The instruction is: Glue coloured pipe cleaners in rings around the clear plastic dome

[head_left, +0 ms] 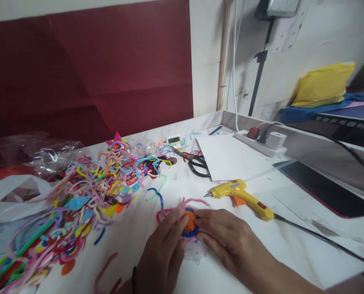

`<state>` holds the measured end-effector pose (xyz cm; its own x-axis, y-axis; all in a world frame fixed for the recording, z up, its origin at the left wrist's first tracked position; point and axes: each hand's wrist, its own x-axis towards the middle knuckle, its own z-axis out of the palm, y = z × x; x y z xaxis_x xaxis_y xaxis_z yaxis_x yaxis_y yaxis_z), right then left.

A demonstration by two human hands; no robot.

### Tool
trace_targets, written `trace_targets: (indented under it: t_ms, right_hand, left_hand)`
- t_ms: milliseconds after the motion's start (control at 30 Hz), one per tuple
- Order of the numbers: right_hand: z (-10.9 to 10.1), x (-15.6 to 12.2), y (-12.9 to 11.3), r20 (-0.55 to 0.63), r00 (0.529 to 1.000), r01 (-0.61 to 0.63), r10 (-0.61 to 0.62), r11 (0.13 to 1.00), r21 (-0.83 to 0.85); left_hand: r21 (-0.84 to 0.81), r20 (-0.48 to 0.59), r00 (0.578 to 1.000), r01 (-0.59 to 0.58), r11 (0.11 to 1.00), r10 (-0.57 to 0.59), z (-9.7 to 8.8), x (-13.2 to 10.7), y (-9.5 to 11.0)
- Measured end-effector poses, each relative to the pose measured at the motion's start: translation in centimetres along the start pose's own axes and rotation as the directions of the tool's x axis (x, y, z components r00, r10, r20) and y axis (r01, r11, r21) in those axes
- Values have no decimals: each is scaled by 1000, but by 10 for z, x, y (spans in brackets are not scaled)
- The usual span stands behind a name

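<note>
Between my hands is a small pipe-cleaner craft piece (pixel 190 221), with an orange coiled centre inside a blue ring. Pink pipe cleaners (pixel 196 201) curl out from its far side, and something clear and lumpy (pixel 195 250) shows beneath its near edge. My left hand (pixel 166 241) grips the piece from the left, fingers pressed together over its edge. From the right, my right hand (pixel 223 232) pinches the ring between thumb and fingers. My fingers hide part of the ring.
A yellow hot glue gun (pixel 241 196) lies to the right, its cord trailing off. Black-handled scissors (pixel 197 163) lie partly under white card (pixel 234 157). A heap of pipe cleaners (pixel 108 175) and plastic bags (pixel 19 196) spread left. A dark phone (pixel 325 188) and power strip (pixel 261 143) sit right.
</note>
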<state>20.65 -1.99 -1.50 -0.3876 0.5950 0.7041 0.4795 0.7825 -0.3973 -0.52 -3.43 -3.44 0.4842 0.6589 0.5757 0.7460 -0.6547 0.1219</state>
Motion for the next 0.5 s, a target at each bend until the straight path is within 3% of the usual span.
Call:
trace_targets:
  t_ms: [333,500]
  right_hand:
    - [6,1,-3,-56,998,13,-18,995,-94]
    - [-12,-4,5,-39,999,-28,22,987,-160]
  left_hand:
    - [14,-74,997,-6,1000,7,4,3,0]
    - [41,-85,996,-16,999,20,2,5,2]
